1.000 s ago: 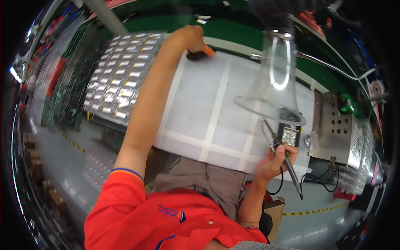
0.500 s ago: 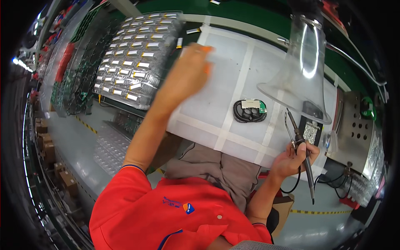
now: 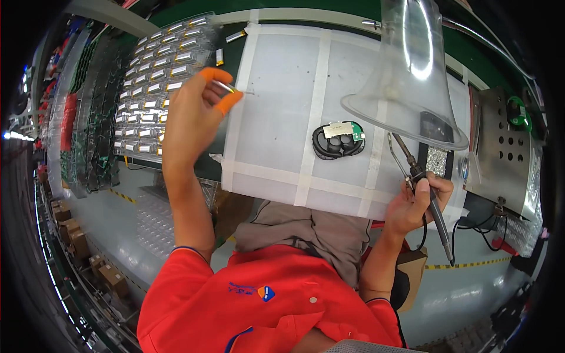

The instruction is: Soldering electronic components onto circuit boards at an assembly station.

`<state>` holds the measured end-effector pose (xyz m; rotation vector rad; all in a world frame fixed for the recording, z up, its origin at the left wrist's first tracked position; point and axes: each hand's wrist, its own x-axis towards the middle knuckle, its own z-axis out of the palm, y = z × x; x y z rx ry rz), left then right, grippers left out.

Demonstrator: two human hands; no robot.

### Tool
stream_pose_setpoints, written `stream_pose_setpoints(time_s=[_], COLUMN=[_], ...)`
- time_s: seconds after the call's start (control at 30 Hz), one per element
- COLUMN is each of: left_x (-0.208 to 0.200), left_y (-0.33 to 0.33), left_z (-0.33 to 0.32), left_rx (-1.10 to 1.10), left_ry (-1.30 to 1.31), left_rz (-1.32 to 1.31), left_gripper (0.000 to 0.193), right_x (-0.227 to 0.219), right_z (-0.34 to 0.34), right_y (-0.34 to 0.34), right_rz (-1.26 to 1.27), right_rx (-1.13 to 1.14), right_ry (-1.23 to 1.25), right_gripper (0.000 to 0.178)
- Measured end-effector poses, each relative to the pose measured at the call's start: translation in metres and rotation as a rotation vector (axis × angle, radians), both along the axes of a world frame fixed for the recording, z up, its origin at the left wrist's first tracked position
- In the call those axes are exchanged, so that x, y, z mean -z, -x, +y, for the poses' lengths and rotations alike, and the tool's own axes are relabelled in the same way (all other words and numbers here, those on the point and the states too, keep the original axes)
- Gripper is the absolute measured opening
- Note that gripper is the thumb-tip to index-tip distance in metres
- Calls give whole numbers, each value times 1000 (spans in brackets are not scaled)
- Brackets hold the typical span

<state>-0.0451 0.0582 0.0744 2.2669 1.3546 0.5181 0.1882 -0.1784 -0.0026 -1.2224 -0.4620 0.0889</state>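
Note:
My left hand (image 3: 191, 109), with orange finger covers on thumb and forefinger, pinches a small silver battery cell (image 3: 222, 86) with a yellow end. It hangs over the left edge of the white work mat, near the trays of cells. My right hand (image 3: 407, 210) grips a soldering iron (image 3: 434, 207) with a thin curved metal tube beside its tip; the tip points away from me, up the mat. To the left of the tip, a black oval housing (image 3: 335, 154) lies on the mat. A green circuit board (image 3: 358, 135) and a pale label sit across its far side.
Clear trays (image 3: 154, 76) of battery cells stand at left. Two loose cells lie by the mat's far left corner, one of them upright in view (image 3: 219, 57). A transparent fume funnel (image 3: 412, 76) hangs at right, near a perforated metal box (image 3: 505, 144). White tape strips cross the mat (image 3: 276, 135).
My left hand has moved left, off the mat towards the trays, and the battery cell in its fingers now shows. My right hand still holds the soldering iron. The whole view has shifted slightly.

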Motion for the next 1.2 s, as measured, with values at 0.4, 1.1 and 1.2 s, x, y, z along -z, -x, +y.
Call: stream_pose_setpoints(time_s=[0.4, 1.1, 1.2], left_x=[24, 32, 30], left_y=[-53, -85, -87], left_z=[-96, -116, -101], left_rx=[340, 356, 358], left_ry=[788, 662, 306], left_rz=[-363, -336, -279], left_gripper=[14, 13, 8], right_x=[-3, -4, -14], right_z=[2, 5, -1], right_y=[18, 15, 9], right_rz=[21, -107, -84], right_rx=[-581, -501, -400], right_ry=[260, 162, 253], right_gripper=[49, 44, 30])
